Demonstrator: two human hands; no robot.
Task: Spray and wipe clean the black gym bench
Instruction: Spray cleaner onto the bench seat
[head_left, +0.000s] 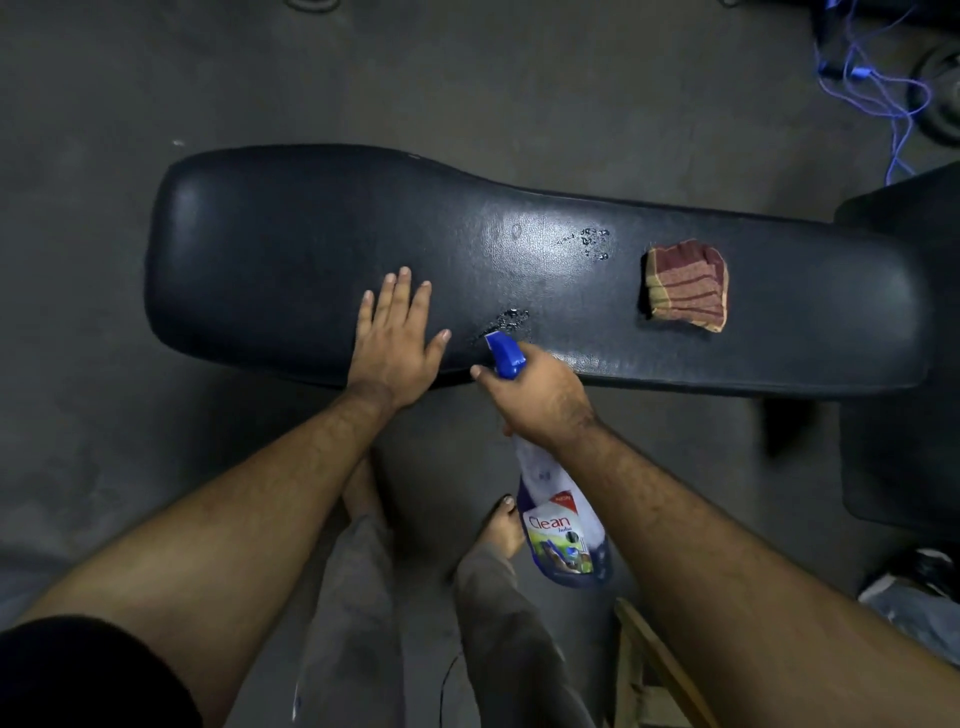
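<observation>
The black gym bench (291, 249) lies across the view, its wide end to the left. Wet droplets show on its pad near the middle and at the near edge. My left hand (395, 343) rests flat on the pad's near edge, fingers spread, holding nothing. My right hand (540, 395) grips a spray bottle (561, 530) with a blue trigger head, its nozzle aimed at the pad just right of my left hand. A folded red and tan striped cloth (687, 286) lies on the pad to the right.
Grey concrete floor surrounds the bench. A second black pad (904, 364) stands at the right edge. Blue cords (878, 93) trail at the top right by a weight plate. A wooden frame (654, 670) sits at the bottom right. My bare feet are under the bench's near side.
</observation>
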